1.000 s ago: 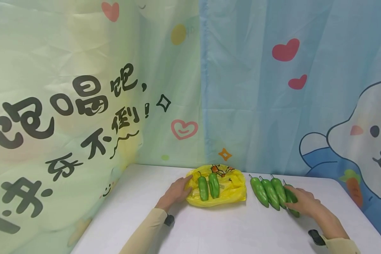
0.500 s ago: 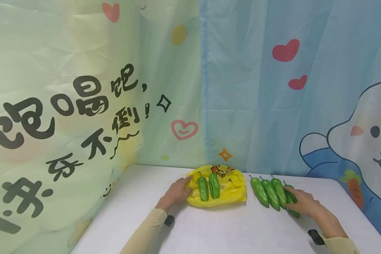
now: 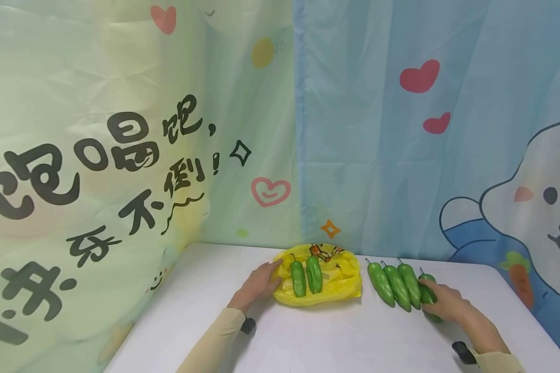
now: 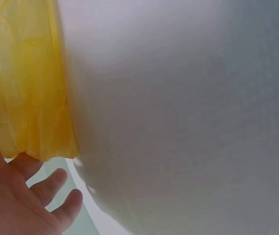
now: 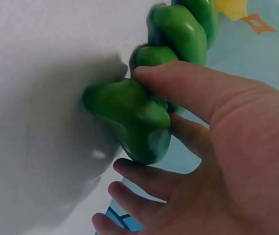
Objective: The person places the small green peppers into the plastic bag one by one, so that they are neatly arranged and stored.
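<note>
A yellow plastic bag sits on the white table with its mouth rolled wide, and two green peppers lie side by side in it. My left hand holds its left edge, the thumb on the near side and fingers reaching behind the plastic in the left wrist view. To the right, three green peppers lie slanted in a close row. Beside them my right hand grips another green pepper between thumb and fingers; the last fingers stretch out below it. The hand covers part of this pepper.
A printed curtain with hearts and a cartoon animal hangs right behind the table and along its left side. Dark wrist devices show at both sleeves.
The pepper in my right hand has shifted slightly right, opening a small gap from the row. My left hand and the bag stay in place.
</note>
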Available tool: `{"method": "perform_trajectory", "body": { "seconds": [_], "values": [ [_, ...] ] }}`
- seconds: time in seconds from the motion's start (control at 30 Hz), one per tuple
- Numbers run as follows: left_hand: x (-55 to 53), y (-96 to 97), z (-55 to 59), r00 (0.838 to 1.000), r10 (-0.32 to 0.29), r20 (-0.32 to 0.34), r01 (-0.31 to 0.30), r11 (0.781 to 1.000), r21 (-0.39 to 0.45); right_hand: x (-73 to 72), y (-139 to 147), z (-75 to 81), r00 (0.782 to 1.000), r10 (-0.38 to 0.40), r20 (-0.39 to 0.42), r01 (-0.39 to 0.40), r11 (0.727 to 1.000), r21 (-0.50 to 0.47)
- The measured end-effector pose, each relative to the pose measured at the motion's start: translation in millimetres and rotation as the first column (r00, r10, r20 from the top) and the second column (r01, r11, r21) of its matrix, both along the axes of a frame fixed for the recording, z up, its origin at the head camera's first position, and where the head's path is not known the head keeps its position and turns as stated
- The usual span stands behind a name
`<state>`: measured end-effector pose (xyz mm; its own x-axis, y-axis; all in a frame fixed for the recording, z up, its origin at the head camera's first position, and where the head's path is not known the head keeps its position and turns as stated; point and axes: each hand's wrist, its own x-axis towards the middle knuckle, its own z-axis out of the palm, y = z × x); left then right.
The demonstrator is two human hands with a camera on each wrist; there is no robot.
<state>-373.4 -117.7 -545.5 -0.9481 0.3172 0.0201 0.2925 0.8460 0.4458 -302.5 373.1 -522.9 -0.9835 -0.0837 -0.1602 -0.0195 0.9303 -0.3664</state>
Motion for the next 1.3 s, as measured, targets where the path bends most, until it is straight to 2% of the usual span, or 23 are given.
{"method": "perform_trajectory", "body": {
  "seconds": [0.83,1.3],
  "values": [
    [-1.1,-1.4,-1.4,1.0,-0.014,-0.02,0.014,1.0,-0.009,0.6,-6.3,-7.6,0.995,-0.091,-0.035,0.091,0.996,0.009],
    [-1.6,-2.0,-2.2,1.0,-0.015,-0.018,0.015,1.0,-0.002,2.5,-8.4,-5.6,0.995,-0.091,-0.042,0.091,0.996,-0.005]
  ]
}}
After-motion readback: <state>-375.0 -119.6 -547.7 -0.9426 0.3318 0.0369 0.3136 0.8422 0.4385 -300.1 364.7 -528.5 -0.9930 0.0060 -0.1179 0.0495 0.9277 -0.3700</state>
